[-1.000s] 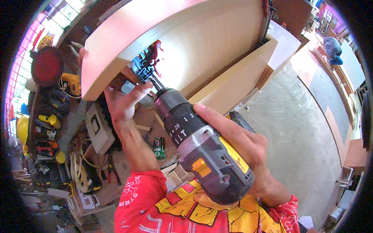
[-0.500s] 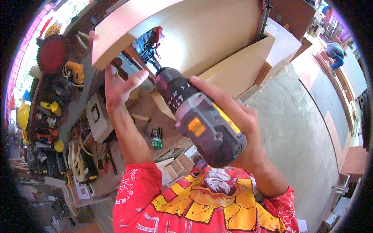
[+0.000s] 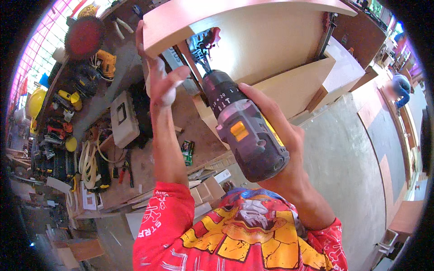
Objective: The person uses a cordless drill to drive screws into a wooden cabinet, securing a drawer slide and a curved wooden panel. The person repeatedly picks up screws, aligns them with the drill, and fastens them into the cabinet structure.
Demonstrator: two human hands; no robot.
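Note:
My right hand [image 3: 282, 122] is wrapped round a black, grey and yellow cordless drill [image 3: 248, 135]. The drill points up and away from me, its bit meeting or close to a dark metal fitting with a red lever [image 3: 205, 45]. That fitting sits at the inner corner of a pale wooden drawer [image 3: 266, 49], lit brightly by the drill's lamp. My left hand [image 3: 163, 81] holds the left end of the drawer's thick front panel [image 3: 167, 36]. Its thumb stands away from the panel toward the drill chuck, and its fingers are partly hidden behind the wood.
Below the drawer stretches a brown workbench [image 3: 181, 117] with a pale tool case [image 3: 124, 119], a small green pack [image 3: 187, 151] and red-handled pliers [image 3: 126, 174]. Power tools and a round saw blade [image 3: 84, 37] lie at left. A person [image 3: 400, 88] bends over boards at far right.
The drawer, the drill and my left hand have shifted right and slightly up in the view, along with the surroundings. Both hands keep their holds, and the drill still points at the metal fitting.

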